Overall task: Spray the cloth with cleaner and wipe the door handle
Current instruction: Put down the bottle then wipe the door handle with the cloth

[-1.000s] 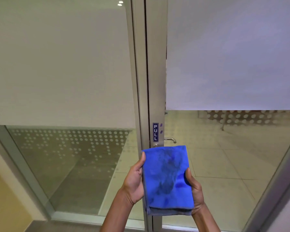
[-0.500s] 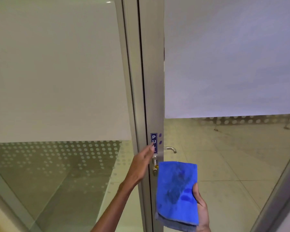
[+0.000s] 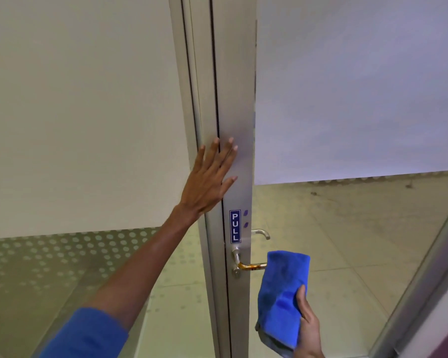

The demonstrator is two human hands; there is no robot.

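The step in hand is the wipe itself. The right hand [image 3: 307, 329] pinches the folded cloth [image 3: 282, 295] by its lower part, thumb laid across the front, and the cloth's upper edge covers the free end of the handle [image 3: 251, 266]. The left hand [image 3: 207, 179] lies flat, fingers spread, on the frame [image 3: 239, 112] above the PULL sign [image 3: 235, 226], holding nothing; it probably braces the door so the wipe does not swing it.

To do it well, the cloth should likely wrap round the lever rather than only touch its tip, then slide along it toward the rose [image 3: 236, 255] by the frame, covering underside and top. The lever shows an orange-brown patch near its bend, which may need firmer rubbing. The cloth hangs loose from the grip, so a fuller hold nearer the handle would give more pressure.

A second handle [image 3: 261, 233] shows through the glass [image 3: 347, 254] on the far side. Nothing blocks the lever. No spray bottle is in view.
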